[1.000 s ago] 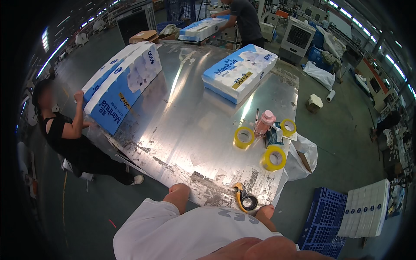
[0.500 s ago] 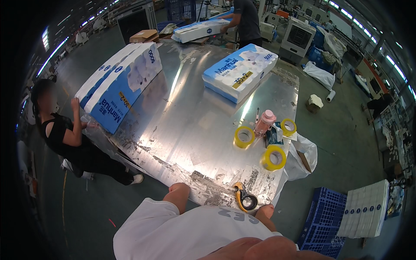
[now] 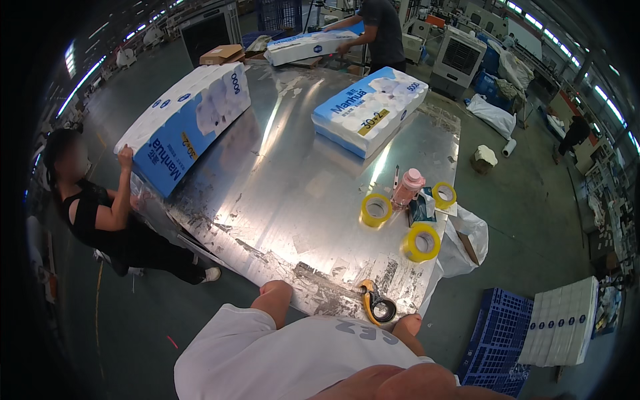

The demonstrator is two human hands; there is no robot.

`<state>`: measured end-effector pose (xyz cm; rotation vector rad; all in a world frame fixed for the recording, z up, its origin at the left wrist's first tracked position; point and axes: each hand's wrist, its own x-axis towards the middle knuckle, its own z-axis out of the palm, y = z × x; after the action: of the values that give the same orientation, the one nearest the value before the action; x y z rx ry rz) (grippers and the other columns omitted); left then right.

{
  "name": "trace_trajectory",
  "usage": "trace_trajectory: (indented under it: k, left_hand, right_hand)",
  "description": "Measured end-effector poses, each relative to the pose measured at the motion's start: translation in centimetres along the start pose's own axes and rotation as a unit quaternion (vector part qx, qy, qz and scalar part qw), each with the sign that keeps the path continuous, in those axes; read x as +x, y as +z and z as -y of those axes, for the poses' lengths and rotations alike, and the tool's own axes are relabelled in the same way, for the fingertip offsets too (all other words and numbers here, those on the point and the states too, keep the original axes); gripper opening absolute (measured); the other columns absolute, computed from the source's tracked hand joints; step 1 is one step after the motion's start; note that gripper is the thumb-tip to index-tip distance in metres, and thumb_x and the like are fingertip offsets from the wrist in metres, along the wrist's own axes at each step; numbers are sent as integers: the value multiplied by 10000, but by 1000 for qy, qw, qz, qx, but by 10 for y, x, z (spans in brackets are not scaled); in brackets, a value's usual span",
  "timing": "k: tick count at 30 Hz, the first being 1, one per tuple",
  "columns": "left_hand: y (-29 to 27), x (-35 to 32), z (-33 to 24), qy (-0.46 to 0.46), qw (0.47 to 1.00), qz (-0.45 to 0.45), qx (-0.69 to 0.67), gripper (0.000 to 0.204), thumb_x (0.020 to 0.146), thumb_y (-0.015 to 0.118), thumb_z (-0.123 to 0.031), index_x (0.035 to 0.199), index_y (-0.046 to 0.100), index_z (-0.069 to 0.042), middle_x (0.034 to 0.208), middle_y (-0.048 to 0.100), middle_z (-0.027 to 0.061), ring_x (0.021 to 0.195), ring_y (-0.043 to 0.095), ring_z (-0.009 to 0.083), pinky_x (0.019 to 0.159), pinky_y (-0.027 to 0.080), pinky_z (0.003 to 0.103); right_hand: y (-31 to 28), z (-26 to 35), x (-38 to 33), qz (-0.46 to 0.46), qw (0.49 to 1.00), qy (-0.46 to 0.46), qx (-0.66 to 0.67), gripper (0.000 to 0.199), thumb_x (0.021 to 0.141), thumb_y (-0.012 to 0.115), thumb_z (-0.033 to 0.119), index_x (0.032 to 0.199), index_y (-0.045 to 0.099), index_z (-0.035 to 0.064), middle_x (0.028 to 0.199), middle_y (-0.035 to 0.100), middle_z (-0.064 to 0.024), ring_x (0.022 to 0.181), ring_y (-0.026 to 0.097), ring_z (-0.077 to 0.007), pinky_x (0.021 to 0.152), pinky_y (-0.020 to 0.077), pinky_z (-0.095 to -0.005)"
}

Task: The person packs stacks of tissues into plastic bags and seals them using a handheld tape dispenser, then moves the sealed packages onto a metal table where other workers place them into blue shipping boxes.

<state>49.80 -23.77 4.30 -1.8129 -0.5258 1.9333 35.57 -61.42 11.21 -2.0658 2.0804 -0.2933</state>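
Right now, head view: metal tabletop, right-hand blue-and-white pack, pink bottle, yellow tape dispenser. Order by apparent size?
1. Metal tabletop
2. Right-hand blue-and-white pack
3. Pink bottle and yellow tape dispenser: too alike to rank; the dispenser sits nearer the camera.

Words (image 3: 348,100) and numbers (image 3: 373,120) mark blue-and-white packs (image 3: 370,110) beyond the pink bottle (image 3: 408,189), with grey letters (image 3: 367,331) on the white shirt (image 3: 293,357) in front of it.

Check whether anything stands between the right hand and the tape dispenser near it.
Nothing visible does: the yellow-and-black tape dispenser lies on the metal table just left of the right hand, with no other object showing between them.
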Motion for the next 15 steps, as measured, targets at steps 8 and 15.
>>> trace_trajectory:
  k: [8, 15]
  left_hand:
    - [-2, -5, 3, 15, 1000, -13, -4, 269, 767, 527, -315, 1016, 568, -222, 1053, 562, -62, 995, 504, 164, 786, 390, 434]
    - [-5, -8, 6, 25, 999, -21, -3, 275, 767, 528, -312, 1024, 566, -222, 1062, 558, -58, 999, 504, 168, 792, 389, 434]
  right_hand:
    - [0, 1, 0, -9, 1000, 6, -8, 368, 755, 348, 201, 691, 612, -47, 684, 597, -224, 587, 581, -348, 589, 460, -435]
    - [6, -2, 2, -9, 1000, 2, -3, 368, 756, 345, 195, 686, 610, -50, 679, 593, -229, 587, 580, -351, 590, 460, -436]
